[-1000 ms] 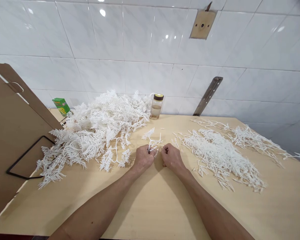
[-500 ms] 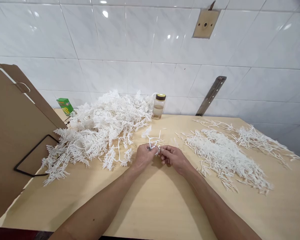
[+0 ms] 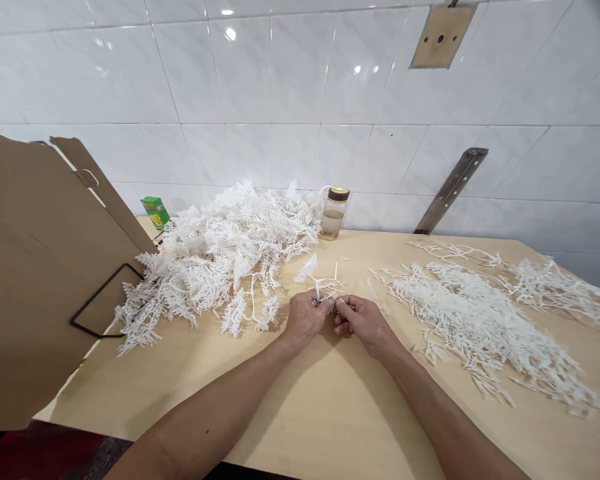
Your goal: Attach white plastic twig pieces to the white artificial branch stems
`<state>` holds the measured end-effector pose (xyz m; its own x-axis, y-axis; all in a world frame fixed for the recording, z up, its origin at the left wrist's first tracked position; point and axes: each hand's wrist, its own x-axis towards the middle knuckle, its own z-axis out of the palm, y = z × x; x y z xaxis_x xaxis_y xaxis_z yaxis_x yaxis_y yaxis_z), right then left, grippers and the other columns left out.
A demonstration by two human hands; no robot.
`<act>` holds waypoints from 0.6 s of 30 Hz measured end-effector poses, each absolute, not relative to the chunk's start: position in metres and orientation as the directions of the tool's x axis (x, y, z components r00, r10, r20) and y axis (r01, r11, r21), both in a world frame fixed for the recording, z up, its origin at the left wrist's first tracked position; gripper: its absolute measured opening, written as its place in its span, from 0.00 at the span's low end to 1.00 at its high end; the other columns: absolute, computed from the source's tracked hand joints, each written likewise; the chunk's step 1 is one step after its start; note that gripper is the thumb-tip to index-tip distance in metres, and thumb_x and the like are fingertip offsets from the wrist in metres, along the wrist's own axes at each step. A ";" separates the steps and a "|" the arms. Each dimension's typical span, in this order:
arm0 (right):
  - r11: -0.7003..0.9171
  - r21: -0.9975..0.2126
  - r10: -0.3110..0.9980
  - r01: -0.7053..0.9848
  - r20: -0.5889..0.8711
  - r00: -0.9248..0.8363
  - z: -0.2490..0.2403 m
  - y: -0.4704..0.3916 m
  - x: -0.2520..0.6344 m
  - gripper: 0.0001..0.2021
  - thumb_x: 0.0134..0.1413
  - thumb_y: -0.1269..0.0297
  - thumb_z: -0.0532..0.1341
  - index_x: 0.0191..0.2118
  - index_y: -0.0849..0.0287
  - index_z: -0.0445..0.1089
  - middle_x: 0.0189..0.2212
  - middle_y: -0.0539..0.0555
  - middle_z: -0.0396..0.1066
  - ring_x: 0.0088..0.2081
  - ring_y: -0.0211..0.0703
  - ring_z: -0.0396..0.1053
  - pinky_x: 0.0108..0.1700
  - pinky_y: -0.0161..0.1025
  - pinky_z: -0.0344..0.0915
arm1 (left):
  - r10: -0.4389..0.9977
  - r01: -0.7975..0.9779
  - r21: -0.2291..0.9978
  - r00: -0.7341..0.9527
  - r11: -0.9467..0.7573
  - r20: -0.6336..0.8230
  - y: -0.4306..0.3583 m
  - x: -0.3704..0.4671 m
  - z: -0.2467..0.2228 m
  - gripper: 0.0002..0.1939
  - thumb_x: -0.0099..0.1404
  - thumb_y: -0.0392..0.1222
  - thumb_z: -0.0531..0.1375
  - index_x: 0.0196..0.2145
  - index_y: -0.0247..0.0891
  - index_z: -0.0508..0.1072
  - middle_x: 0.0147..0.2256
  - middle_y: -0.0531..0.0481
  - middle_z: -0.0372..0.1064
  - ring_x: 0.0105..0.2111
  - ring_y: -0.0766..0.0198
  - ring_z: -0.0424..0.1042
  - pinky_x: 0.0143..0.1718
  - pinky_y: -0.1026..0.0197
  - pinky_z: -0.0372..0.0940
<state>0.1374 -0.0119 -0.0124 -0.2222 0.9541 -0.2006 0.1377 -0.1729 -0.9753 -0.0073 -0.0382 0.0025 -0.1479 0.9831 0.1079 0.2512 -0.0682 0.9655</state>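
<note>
Both hands meet over the middle of the table. My left hand (image 3: 306, 319) is closed on a white plastic branch (image 3: 325, 285), whose thin twigs stick up past the fingers. Close beside it, my right hand (image 3: 361, 321) pinches the tip of the same branch between thumb and forefinger; the fingers hide the exact contact. Left of my hands lies a loose white sprig (image 3: 253, 303), at the edge of a big heap of feathery white branches (image 3: 230, 233). To the right spreads a flatter pile of thin white pieces (image 3: 480, 320).
A clear bottle with a dark lid (image 3: 334, 215) stands behind the heap, by the tiled wall. On the left are a cardboard box (image 3: 40, 280), a black wire frame (image 3: 93, 300) and a small green box (image 3: 155, 212). More bare white stems (image 3: 560, 287) lie far right.
The whole view has shifted, so things appear further right. My hands remain together on the branch, with hardly any change in their hold.
</note>
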 end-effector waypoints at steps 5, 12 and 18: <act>-0.158 -0.972 0.958 0.172 -0.193 -0.213 -0.013 -0.012 0.136 0.11 0.50 0.56 0.62 0.29 0.59 0.68 0.19 0.47 0.67 0.17 0.35 0.68 0.18 0.30 0.57 | 0.988 0.198 0.976 -0.107 -0.093 0.116 -0.039 -0.006 0.003 0.14 0.58 0.47 0.59 0.22 0.36 0.74 0.21 0.52 0.68 0.24 0.66 0.63 0.28 0.64 0.57; -0.049 -0.946 0.966 0.321 -0.127 -0.226 -0.010 -0.018 0.135 0.10 0.52 0.57 0.60 0.26 0.57 0.65 0.17 0.47 0.67 0.16 0.39 0.68 0.19 0.34 0.64 | 0.983 0.282 0.959 -0.163 -0.035 0.084 -0.038 -0.009 0.005 0.12 0.56 0.44 0.60 0.20 0.36 0.69 0.19 0.56 0.62 0.23 0.68 0.60 0.28 0.64 0.55; -0.084 -0.934 0.967 0.347 -0.160 -0.197 -0.006 -0.019 0.133 0.08 0.51 0.59 0.59 0.27 0.57 0.65 0.17 0.47 0.67 0.15 0.38 0.67 0.18 0.34 0.63 | 0.963 0.384 0.918 -0.200 -0.093 0.181 -0.035 -0.005 -0.003 0.11 0.59 0.43 0.57 0.22 0.38 0.65 0.22 0.54 0.62 0.25 0.66 0.60 0.29 0.63 0.55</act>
